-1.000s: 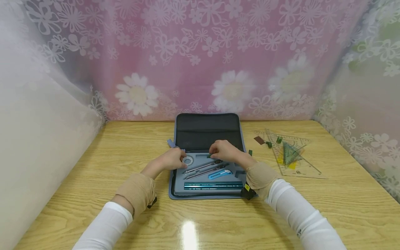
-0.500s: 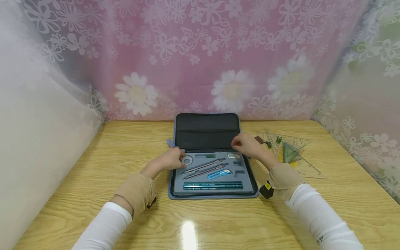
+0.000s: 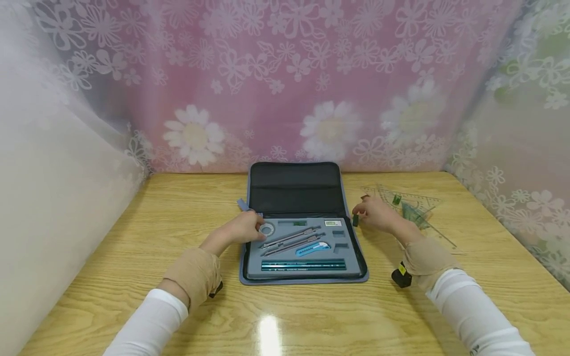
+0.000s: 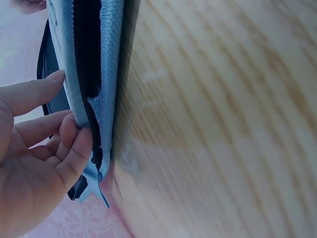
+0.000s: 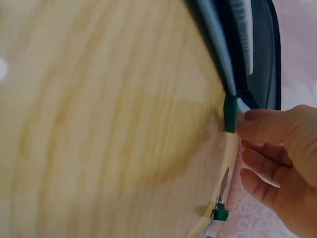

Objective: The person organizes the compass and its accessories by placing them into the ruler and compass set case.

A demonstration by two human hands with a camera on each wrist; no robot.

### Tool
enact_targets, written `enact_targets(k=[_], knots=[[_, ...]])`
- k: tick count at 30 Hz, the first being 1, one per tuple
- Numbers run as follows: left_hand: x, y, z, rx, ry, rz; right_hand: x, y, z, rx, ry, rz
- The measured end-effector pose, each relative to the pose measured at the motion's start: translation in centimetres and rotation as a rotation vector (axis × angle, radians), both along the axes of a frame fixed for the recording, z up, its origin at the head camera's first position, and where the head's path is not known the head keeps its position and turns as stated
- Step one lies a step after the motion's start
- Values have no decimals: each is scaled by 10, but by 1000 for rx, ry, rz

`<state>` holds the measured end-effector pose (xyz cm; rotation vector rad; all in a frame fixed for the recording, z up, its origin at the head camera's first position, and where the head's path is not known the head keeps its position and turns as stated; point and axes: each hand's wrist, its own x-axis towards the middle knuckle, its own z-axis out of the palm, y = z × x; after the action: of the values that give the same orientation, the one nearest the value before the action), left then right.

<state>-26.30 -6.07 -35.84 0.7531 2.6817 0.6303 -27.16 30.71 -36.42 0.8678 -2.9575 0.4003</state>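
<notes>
Right hand [image 3: 376, 214] on the green piece [image 3: 355, 220], pinching it between thumb and index finger, the other fingers bent just beside! The piece stands upright at the right side of the open case [image 3: 303, 282], near the hinge. Over to the left hand [image 3: 242, 226]: fingers loosely bent, thumb apart from them, tips resting at the left edge of the grey tray [image 3: 255, 257], right beside the white ring [image 3: 272, 229].

Look inside that tray: a green stick [image 3: 299, 223] in a slot at the top, a white-and-green block [image 3: 332, 223] in the upper right corner, two metal compasses [image 3: 291, 237] lying aslant, a blue knife [image 3: 313, 248] below them, and dark green pencils [image 3: 303, 265] side by side along the bottom. Behind it all, the black lid [image 3: 296, 178] leans back, raised.

Out to the right, beyond the right hand, clear set squares [image 3: 425, 200] overlap on the tabletop [image 3: 191, 202], a small green triangle [image 3: 411, 213] among them and a green bit [image 3: 397, 199] nearby. White sleeves [image 3: 149, 321], beige wrist wraps [image 3: 192, 277], and a pink floral curtain [image 3: 249, 99] closing off the back!
</notes>
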Motion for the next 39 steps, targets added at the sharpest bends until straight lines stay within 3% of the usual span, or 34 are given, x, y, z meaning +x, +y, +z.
enact_targets(k=[7, 13, 18, 24, 28, 39], knots=[[0, 0, -2, 21, -48, 34, 4, 9, -6, 71, 32, -15], [0, -1, -3, 12, -46, 30, 6, 14, -2, 63, -68, -49], [0, -1, -3, 13, -29, 25, 3, 2, 5, 21, -78, -72], [0, 1, -2, -11, -10, 18, 4, -34, 17, -55, -69, 3], [-1, 0, -2, -20, -3, 17, 4, -61, 21, -52, -66, 55], [-2, 1, -3, -22, 5, 22, 7, -118, 18, -107, -78, 217]])
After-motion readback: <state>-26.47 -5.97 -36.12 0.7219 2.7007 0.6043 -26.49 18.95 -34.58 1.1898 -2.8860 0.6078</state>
